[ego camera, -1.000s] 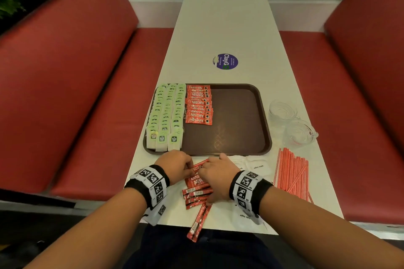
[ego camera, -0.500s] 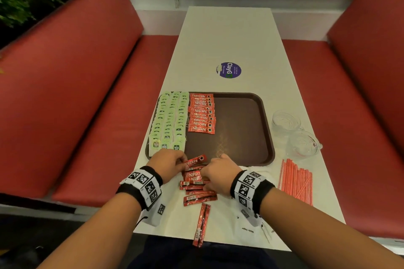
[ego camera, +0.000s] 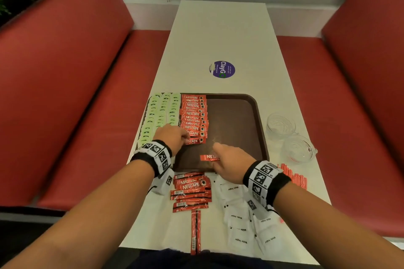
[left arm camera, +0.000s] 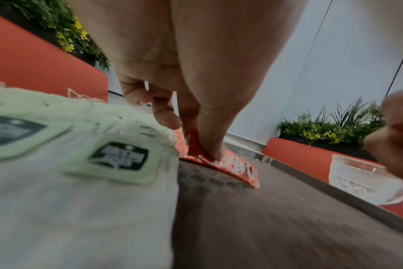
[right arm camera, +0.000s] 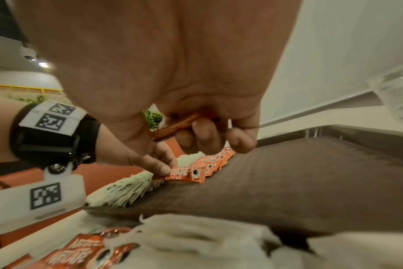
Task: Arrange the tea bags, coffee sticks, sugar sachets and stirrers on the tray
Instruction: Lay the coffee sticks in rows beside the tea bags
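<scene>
— Coffee sticks (ego camera: 190, 190) nearest us, see? A loose heap on the table (ego camera: 218, 35) edge, with the sugar sachets (ego camera: 242, 220) just beside them and the stirrers (ego camera: 294, 178) off to the right. None of those are on the tray (ego camera: 236, 120) yet.

— And the hands?

— Right hand (ego camera: 229, 162) hovers over the tray's near part, fingers curled round one stick (ego camera: 208, 157); its grip is closed on that one. A little further in, the left hand (ego camera: 172, 135) has its fingertips (left arm camera: 213, 149) on the end of another stick (ego camera: 196, 141), setting it at the near end of the coffee row (ego camera: 194, 116). I'd call that grip a light pinch, thumb on top.

— So how far along?

— Maybe halfway, I'd guess. Tea bags (ego camera: 161, 113) lie in neat columns along the tray's left side, apparently finished. The coffee row beside them is partly laid. The tray's right half is bare, presumably for sugar and stirrers.

— Those glass cups (ego camera: 290, 137)?

— Standing on the table beside the tray's right rim, untouched. Beyond the tray there's just a round sticker (ego camera: 222, 69).
</scene>
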{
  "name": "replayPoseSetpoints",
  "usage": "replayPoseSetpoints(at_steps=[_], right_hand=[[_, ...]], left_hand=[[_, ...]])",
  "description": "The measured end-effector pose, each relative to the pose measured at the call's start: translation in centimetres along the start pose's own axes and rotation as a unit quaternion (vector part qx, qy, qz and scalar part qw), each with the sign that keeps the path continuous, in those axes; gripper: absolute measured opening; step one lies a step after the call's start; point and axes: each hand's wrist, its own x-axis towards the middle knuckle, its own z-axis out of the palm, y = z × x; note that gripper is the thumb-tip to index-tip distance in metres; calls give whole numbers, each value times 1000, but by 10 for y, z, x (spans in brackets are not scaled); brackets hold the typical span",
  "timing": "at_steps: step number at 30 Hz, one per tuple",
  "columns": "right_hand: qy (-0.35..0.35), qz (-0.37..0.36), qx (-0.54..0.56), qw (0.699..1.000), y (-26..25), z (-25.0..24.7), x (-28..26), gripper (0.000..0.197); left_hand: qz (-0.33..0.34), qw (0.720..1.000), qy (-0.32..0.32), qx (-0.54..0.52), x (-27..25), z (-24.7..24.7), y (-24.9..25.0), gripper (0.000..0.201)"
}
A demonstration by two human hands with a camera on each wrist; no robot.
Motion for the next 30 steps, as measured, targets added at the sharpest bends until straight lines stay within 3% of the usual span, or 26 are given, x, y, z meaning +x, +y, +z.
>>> replayPoseSetpoints(at_steps=[2,6,9,13,20,22,25,27,30], right_hand=[[14,2,9,1000,5,-1,1,17],[28,10,34,999,13,-2,5,7],[32,26,48,998,18,-3,9,7],[31,27,35,999,21,-5,12,18],[27,40,33,998,21,-8,17,18],[27,42,35,998,21,-9,19,25],[36,40,44,998,22,-10,23,33],[41,35,52,997,21,-10,26,31],[47,25,57,997,19,-9,30,26]], left_hand=[[-18,1000,-6,9,11,1,2,8],[-30,998,18,46,21,-1,4,11],[-4,998,31,46,24,-2,7,18],[42,998,-7,44,23,-2,15,27],[45,997,-27,59,33,-8,22,27],[50,997,-4,53,32,-12,24,26],[102,992,36,-60,23,-20,28,25],[149,980,0,-132,12,-28,34,23],[198,972,-41,-116,4,-27,37,15]])
